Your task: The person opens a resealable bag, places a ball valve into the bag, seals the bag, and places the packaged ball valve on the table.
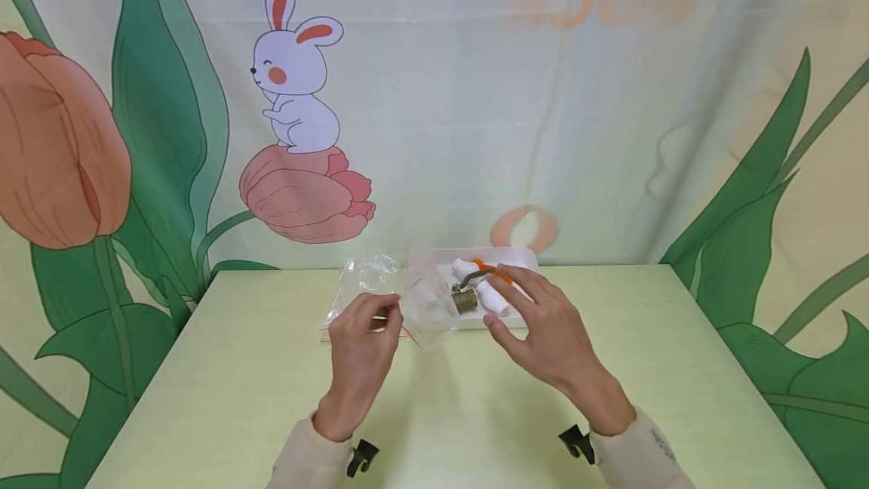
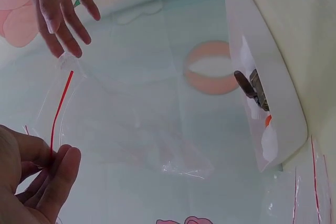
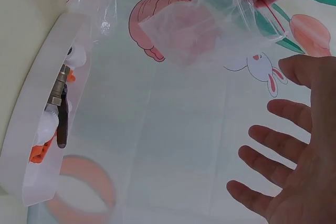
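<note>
My left hand [image 1: 363,342] pinches the edge of a clear zip bag [image 2: 121,124] near its red seal line, and the bag hangs out to the right of the fingers. With fingers spread, my right hand [image 1: 553,327] is held in the air to the right, in front of the tray; nothing is in it. In the right wrist view a gap shows between those fingers and the zip bag. Behind the hands stands a white tray [image 1: 526,256]. It holds a brass-coloured metal fitting [image 1: 465,298] with a dark lever, white pieces [image 1: 492,298] and orange parts [image 3: 42,153].
More clear zip bags [image 1: 366,274] with red lines lie on the table [image 1: 237,368], left of the tray. A printed curtain [image 1: 434,96] with a rabbit and tulips hangs right behind the table's back edge.
</note>
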Demonstrator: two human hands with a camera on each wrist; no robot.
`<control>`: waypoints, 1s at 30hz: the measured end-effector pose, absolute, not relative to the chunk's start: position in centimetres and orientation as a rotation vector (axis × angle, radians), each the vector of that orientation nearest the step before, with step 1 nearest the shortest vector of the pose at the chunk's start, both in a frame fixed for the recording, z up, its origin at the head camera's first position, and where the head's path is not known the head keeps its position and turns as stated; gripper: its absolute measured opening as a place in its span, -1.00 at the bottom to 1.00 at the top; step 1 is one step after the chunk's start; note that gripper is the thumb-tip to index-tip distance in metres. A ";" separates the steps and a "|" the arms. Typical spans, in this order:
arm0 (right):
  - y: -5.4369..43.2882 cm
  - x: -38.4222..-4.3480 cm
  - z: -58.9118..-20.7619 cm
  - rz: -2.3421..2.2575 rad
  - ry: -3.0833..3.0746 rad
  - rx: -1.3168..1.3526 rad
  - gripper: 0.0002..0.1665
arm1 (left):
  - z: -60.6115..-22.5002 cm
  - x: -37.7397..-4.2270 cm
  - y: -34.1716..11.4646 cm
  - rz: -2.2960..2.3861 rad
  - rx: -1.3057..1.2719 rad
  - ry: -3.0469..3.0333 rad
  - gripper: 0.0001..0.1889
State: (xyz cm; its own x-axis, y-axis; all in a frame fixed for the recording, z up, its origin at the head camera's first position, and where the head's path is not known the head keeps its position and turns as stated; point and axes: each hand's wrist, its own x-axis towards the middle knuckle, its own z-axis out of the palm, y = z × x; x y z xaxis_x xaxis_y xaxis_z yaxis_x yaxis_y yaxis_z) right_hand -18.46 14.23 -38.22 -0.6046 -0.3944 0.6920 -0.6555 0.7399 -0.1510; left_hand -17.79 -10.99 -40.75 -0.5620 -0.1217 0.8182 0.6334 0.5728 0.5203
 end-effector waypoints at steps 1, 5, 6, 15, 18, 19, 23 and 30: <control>14.3 -18.5 -38.3 0.512 -2.298 0.799 -0.43 | -40.7 -17.8 -11.1 -1.071 -0.413 -1.916 -0.81; 14.8 -18.8 -38.5 0.462 -2.358 0.813 -0.37 | -40.7 -17.8 -11.5 -1.053 -0.407 -1.921 -0.82; 14.9 -18.9 -38.5 0.451 -2.373 0.815 -0.35 | -40.7 -17.8 -11.6 -1.050 -0.405 -1.925 -0.81; 15.5 -19.4 -38.4 0.330 -2.543 0.831 -0.23 | -40.7 -17.7 -12.2 -1.025 -0.382 -1.975 -0.82; 15.7 -19.8 -38.4 0.280 -2.591 0.839 -0.19 | -40.7 -17.6 -12.4 -1.017 -0.377 -1.982 -0.82; 15.8 -20.0 -38.4 0.268 -2.604 0.843 -0.18 | -40.6 -17.6 -12.5 -1.015 -0.374 -1.987 -0.83; 16.1 -20.8 -38.6 0.244 -2.643 0.846 -0.16 | -40.6 -17.5 -12.7 -1.009 -0.365 -2.005 -0.83; 16.7 -22.2 -38.8 0.248 -2.718 0.833 -0.13 | -40.8 -17.7 -12.9 -1.006 -0.372 -1.980 -0.82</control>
State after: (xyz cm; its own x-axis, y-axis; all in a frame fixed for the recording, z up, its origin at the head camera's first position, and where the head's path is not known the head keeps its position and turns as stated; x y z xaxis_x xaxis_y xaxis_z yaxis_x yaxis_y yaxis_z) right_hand -22.16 16.68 -38.77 -0.7919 -0.5199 0.3203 -0.5692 0.8183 -0.0792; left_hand -17.75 -12.85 -40.79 -0.5854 -0.1104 0.8032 0.5837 0.6302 0.5120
